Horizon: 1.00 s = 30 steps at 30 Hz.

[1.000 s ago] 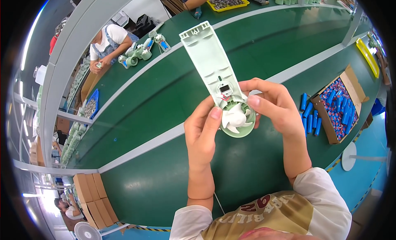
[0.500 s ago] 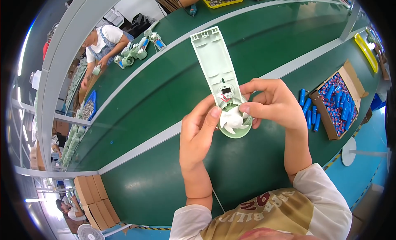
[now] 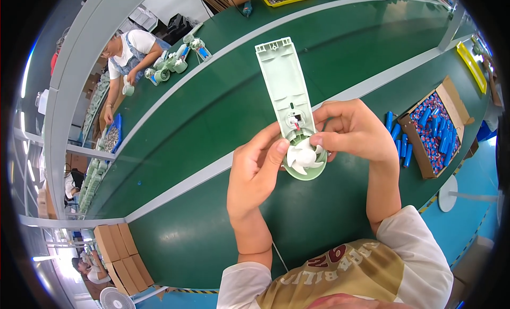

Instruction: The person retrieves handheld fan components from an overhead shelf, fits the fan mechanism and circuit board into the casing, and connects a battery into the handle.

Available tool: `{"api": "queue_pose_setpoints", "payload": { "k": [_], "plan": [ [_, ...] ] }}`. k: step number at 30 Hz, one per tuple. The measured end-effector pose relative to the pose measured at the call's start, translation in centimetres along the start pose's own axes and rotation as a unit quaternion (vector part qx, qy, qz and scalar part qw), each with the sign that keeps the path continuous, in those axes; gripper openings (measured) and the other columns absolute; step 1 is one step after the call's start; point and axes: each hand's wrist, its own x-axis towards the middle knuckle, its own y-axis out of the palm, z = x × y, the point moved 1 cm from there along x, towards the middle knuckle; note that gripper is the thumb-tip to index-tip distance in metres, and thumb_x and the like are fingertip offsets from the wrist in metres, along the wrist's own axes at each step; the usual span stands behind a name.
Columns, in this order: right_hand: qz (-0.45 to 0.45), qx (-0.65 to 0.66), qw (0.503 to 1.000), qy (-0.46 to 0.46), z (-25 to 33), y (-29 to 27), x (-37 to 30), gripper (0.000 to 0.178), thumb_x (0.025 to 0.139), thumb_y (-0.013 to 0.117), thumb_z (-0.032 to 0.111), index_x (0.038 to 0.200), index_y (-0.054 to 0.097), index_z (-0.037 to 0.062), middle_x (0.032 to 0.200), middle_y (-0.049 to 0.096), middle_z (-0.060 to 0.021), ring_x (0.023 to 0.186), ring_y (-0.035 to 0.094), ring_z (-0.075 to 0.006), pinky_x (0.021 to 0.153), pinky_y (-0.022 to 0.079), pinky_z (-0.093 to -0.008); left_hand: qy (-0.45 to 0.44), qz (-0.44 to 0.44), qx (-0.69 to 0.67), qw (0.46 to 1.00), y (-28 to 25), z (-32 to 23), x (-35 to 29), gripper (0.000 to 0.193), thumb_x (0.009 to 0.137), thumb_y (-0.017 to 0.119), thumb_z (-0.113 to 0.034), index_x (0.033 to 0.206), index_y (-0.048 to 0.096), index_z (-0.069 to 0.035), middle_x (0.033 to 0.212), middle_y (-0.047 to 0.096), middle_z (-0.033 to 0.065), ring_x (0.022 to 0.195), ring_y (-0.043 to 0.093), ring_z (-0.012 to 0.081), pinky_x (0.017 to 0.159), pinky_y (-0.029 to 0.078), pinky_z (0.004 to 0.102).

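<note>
Held above the green table is a pale green handheld fan housing [image 3: 287, 80], its long handle shell pointing away from me. White fan blades [image 3: 304, 157] sit in the round end nearest me. A small dark part with a bit of red and white wiring [image 3: 296, 123] shows where handle and head meet. My left hand [image 3: 258, 163] grips the round end from the left, thumb by the blades. My right hand [image 3: 350, 129] grips it from the right, thumb at the blade edge. Other fingers are partly hidden behind the housing.
At right an open cardboard box [image 3: 421, 154] holds many blue cylindrical batteries, with several loose blue batteries [image 3: 404, 147] beside it. A grey rail [image 3: 212, 165] crosses the table. Across the belt [image 3: 212, 107], a co-worker [image 3: 135, 54] handles a pale green part. Cardboard boxes [image 3: 119, 250] stand at lower left.
The fan housing has shifted slightly right and nearer to me, with both hands still on it. The wiring lies differently. Across the belt, the co-worker's hands have moved.
</note>
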Motion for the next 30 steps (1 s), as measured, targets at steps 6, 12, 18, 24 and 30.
{"api": "queue_pose_setpoints", "payload": {
  "k": [6, 12, 18, 24, 30],
  "plan": [
    [-0.025, -0.003, 1.0, 0.005, 0.1, 0.4, 0.1, 0.033, 0.083, 0.076, 0.013, 0.104, 0.067, -0.0121, 0.082, 0.07, -0.0097, 0.061, 0.065, -0.0113, 0.053, 0.054, -0.0245, -0.019, -0.001, -0.048, 0.999, 0.3, 0.0, 0.4, 0.037, 0.104, 0.055, -0.018, 0.132, 0.056, 0.006, 0.106, 0.07, 0.0087, 0.089, 0.066, 0.0116, 0.073, 0.057, 0.026],
    [-0.033, -0.004, 0.999, 0.002, -0.1, 0.3, 0.1, 0.032, 0.083, 0.076, 0.013, 0.102, 0.067, -0.0115, 0.081, 0.07, -0.0092, 0.061, 0.064, -0.0108, 0.052, 0.053, -0.0242, -0.02, 0.0, -0.037, 0.999, 0.2, 0.1, 0.3, 0.037, 0.104, 0.055, -0.019, 0.132, 0.056, 0.006, 0.107, 0.07, 0.0094, 0.091, 0.068, 0.0131, 0.074, 0.058, 0.0267],
    [-0.021, 0.005, 1.0, -0.011, 0.4, 0.1, 0.0, 0.028, 0.083, 0.072, 0.001, 0.108, 0.065, -0.0098, 0.09, 0.068, -0.0069, 0.069, 0.064, -0.0083, 0.055, 0.052, -0.0218, 0.02, -0.001, -0.066, 0.998, 0.5, 0.1, 0.4, 0.039, 0.103, 0.057, -0.016, 0.134, 0.054, 0.007, 0.115, 0.069, 0.0139, 0.098, 0.067, 0.017, 0.079, 0.057, 0.0288],
    [-0.042, -0.049, 0.988, -0.138, -0.2, 0.2, 0.2, 0.032, 0.079, 0.074, -0.003, 0.11, 0.066, -0.0083, 0.097, 0.065, -0.0062, 0.073, 0.063, -0.0073, 0.058, 0.049, -0.0198, 0.052, -0.025, -0.101, 0.993, 0.0, 0.5, 0.4, 0.041, 0.099, 0.062, -0.008, 0.135, 0.051, 0.009, 0.12, 0.067, 0.0185, 0.103, 0.066, 0.0199, 0.086, 0.055, 0.0323],
    [-0.093, -0.305, 0.871, -0.375, 0.1, -0.1, 0.7, 0.043, 0.07, 0.08, -0.002, 0.111, 0.07, -0.0008, 0.105, 0.067, -0.0111, 0.08, 0.065, -0.0164, 0.07, 0.056, -0.0269, 0.259, -0.059, 0.149, 0.953, -0.4, 0.3, 1.7, 0.041, 0.089, 0.073, -0.007, 0.127, 0.062, 0.002, 0.126, 0.063, 0.0203, 0.113, 0.065, 0.0313, 0.094, 0.057, 0.0418]
  ]
}}
